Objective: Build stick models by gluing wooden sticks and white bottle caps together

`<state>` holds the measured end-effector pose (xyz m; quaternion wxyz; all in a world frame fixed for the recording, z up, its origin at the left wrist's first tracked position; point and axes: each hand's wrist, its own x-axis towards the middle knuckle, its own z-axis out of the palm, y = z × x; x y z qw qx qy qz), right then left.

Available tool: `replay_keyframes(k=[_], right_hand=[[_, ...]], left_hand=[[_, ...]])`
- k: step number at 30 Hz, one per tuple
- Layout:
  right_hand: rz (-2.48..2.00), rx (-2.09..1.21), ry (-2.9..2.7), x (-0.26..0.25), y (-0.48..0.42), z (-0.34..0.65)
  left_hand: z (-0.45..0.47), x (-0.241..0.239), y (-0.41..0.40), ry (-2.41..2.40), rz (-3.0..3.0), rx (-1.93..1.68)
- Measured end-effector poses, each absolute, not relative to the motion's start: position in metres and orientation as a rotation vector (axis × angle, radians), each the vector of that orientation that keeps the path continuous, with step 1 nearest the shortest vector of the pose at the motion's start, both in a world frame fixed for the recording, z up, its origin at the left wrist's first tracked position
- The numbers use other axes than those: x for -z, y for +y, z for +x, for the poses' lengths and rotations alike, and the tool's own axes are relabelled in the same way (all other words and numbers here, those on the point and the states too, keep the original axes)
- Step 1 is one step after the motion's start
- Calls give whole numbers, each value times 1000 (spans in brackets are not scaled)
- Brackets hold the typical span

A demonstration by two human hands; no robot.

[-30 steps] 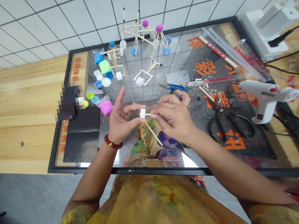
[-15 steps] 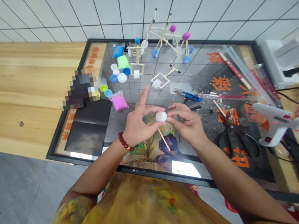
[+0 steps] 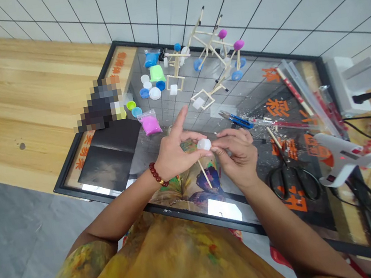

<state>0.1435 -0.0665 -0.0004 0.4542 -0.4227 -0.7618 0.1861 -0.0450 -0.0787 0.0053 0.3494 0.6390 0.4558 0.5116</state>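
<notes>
My left hand (image 3: 178,152) pinches a small white round bottle cap (image 3: 204,144) between thumb and fingers, with its index finger stretched upward. At the cap's right edge, the thumb and fingertips of my right hand (image 3: 238,155) are closed together on it. Whether something tiny sits between those right fingertips is hidden. Below the cap, a thin wooden stick (image 3: 205,174) shows against the glass tabletop (image 3: 178,202). Farther back are a square stick frame with a white cap (image 3: 198,103) on it and a larger stick model (image 3: 207,43) with pink balls and blue caps.
Blue snips (image 3: 239,120), black scissors (image 3: 293,178) and a white glue gun (image 3: 344,155) lie to the right. Loose caps (image 3: 154,93) and bags of pink (image 3: 150,124), green and blue clay stand at the left. A power strip (image 3: 347,83) is against the wall.
The view has shifted slightly, so the tabletop things sit a little farther right. My right fingers have bent and moved slightly rightward at the cap's edge; my left hand keeps its pinch.
</notes>
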Motion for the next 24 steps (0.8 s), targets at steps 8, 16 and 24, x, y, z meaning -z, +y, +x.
replay_keyframes(k=[8,16,24], right_hand=[[-1081,-704,-1848,10,-65,143],[-1064,-340,-1937,-1,-69,142],[-1145,-367,-1914,2,-66,141]], left_hand=[[-47,-5,-78,1087,1784,-1315],[-46,-2,-77,1125,1695,-1367],[-46,-8,-78,1110,1860,-1351]])
